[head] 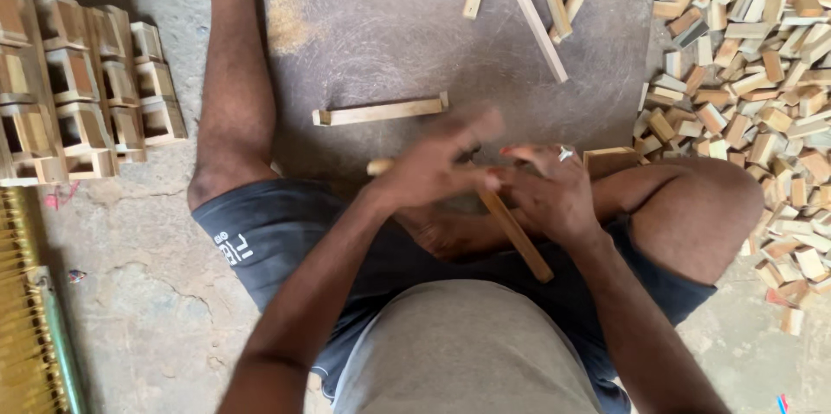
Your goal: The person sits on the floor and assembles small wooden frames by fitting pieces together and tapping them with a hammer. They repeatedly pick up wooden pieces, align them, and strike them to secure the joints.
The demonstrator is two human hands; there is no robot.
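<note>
Wood is everywhere on this rough grey floor. At the centre of the frame the left hand [437, 163] is blurred, fingers spread wide above a pale stick whose end pokes out at its left edge; I cannot tell whether it touches it. The right hand [545, 193], just beside it, closes around a long wooden handle [518, 236] that slants from between the hands down toward the lower right, so its long axis runs diagonally across the lap. Just above the hands, toward the middle of the frame, lies a half-built frame [381, 111], a flat slat with short blocks at both ends, long side running left to right, nearer the left hand. More slats [535, 17] lie at the top. Small square wooden boxes [82, 85] stack at the upper left, and a heap of short offcuts [753, 76] fills the right edge
</note>
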